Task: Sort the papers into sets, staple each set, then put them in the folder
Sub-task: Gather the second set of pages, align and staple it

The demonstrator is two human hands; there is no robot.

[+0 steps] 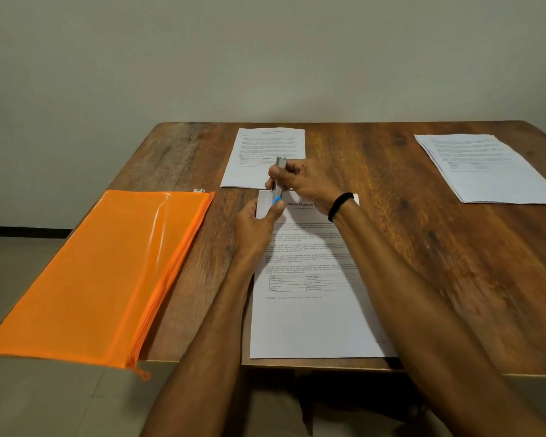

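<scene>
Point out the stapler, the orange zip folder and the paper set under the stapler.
stapler (281, 164), head view, on its grey metal far end.
orange zip folder (101, 272), head view, on the middle of its flat face.
near paper set (309, 323), head view, on the blank lower part of its top sheet.

The counter (423, 247) is brown wood with strong dark grain and a low, smooth sheen. The folder (101, 272) is orange plastic, glossy and slightly see-through, with a zip along one edge. The papers (309, 320) are matt white sheets with black print. The stapler (279, 171) is dull grey metal with a blue plastic end. The wristband (339, 205) is black and matt. The wall (265, 58) is matt paint.
</scene>
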